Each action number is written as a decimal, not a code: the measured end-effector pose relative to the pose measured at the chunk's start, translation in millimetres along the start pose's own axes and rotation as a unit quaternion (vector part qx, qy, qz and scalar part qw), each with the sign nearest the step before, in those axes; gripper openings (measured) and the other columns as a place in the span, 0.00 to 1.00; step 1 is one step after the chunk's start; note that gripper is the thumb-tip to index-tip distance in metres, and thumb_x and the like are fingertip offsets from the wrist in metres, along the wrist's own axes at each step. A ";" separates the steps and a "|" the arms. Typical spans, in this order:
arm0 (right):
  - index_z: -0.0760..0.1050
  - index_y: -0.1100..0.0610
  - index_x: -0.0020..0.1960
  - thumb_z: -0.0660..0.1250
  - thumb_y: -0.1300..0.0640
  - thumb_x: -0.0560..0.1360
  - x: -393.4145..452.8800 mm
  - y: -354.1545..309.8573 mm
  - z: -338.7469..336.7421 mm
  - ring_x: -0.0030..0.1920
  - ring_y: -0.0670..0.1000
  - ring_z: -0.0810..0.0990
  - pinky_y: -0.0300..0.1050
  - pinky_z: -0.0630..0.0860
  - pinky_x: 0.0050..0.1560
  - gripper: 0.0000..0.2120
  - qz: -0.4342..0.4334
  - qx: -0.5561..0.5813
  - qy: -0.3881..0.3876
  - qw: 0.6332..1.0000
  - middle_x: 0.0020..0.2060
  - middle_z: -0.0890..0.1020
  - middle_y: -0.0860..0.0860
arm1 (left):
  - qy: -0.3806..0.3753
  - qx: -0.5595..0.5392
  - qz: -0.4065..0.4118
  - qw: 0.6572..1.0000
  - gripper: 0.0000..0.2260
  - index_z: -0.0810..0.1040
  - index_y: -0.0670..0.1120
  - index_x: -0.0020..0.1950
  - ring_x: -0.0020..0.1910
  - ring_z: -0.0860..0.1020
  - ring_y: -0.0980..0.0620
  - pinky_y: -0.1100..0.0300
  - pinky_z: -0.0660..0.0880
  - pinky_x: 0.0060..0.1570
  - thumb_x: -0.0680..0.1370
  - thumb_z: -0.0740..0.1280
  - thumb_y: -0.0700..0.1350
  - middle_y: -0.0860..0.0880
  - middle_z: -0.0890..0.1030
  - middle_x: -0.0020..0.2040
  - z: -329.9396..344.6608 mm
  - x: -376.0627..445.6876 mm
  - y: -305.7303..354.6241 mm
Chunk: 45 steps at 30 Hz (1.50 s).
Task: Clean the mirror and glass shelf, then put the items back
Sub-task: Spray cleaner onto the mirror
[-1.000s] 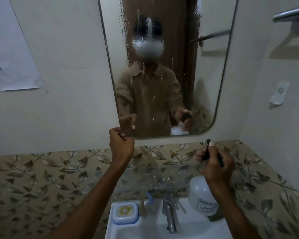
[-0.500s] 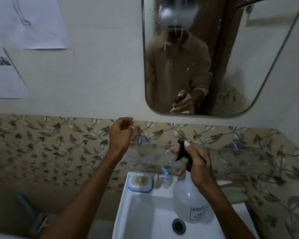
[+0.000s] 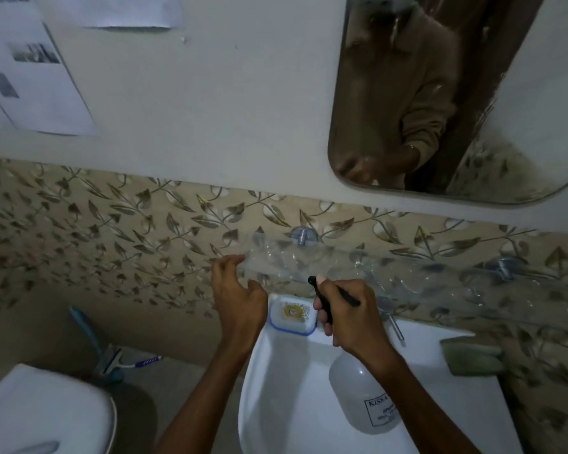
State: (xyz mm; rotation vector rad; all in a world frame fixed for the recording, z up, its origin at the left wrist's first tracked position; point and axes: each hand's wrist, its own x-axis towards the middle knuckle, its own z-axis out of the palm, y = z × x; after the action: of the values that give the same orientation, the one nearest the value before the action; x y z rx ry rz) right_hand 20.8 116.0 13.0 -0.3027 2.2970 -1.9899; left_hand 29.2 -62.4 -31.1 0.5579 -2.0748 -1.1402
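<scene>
A rounded mirror (image 3: 518,103) hangs on the wall at the upper right, wet and streaked. Below it a clear glass shelf (image 3: 417,276) runs along the leaf-patterned tiles, with droplets on it. My right hand (image 3: 350,311) grips the black trigger head of a translucent spray bottle (image 3: 364,401), whose nozzle points at the shelf; the bottle hangs over the sink. My left hand (image 3: 238,294) holds nothing, its loosely bent fingers at the shelf's left end.
A white sink (image 3: 286,388) sits below, with a soap dish (image 3: 292,314) on its back rim, a chrome tap (image 3: 392,317) and a green cloth (image 3: 473,357) at its right. A toilet lid (image 3: 43,411) stands at lower left. Papers (image 3: 36,83) hang on the wall.
My view has tilted down and left from the mirror to the shelf. My left hand dropped from the mirror's lower edge to the shelf's left end. The bottle now aims at the shelf.
</scene>
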 end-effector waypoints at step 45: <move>0.77 0.68 0.34 0.63 0.56 0.83 -54.2 44.3 -196.7 0.26 0.54 0.78 0.35 0.66 0.19 0.22 0.056 -0.014 0.355 0.933 0.28 0.80 0.64 | -0.310 0.033 0.295 0.903 0.23 0.78 0.40 0.60 0.58 0.74 0.45 0.60 0.68 0.58 0.65 0.65 0.33 0.44 0.78 0.59 122.0 -134.2 110.1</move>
State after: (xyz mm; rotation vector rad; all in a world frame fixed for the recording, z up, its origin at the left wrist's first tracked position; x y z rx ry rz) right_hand 31.3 323.8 -4.9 0.6464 2.6265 -2.2617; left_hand 23.5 149.7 -31.8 -0.4692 -2.5556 -0.9419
